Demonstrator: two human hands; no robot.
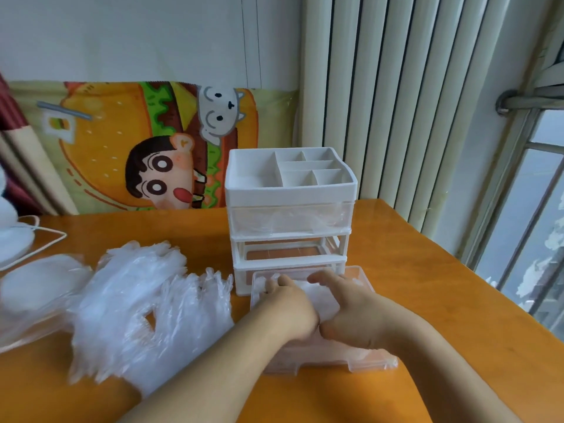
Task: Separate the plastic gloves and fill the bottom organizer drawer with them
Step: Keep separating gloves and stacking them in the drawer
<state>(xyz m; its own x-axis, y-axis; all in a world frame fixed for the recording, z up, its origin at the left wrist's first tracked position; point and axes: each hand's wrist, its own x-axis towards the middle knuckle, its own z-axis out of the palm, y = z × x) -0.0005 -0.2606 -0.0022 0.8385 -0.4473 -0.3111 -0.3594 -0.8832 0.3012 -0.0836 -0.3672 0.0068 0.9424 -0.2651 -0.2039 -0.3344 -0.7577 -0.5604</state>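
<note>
Two hands, left hand (288, 303) and right hand (351, 303), fingers flat, press gloves (317, 296) inside one drawer (363, 277) before the organizer (290, 190); one glove pile (146, 306) left.

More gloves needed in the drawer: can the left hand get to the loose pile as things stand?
Probably yes. The glove pile lies open on the table just left of the left hand, nothing between them; the hand must first leave the drawer.

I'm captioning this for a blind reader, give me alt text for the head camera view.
Both hands, left hand and right hand, press plastic gloves into a clear drawer pulled out of a white organizer on an orange table. A pile of loose gloves lies to the left.
</note>
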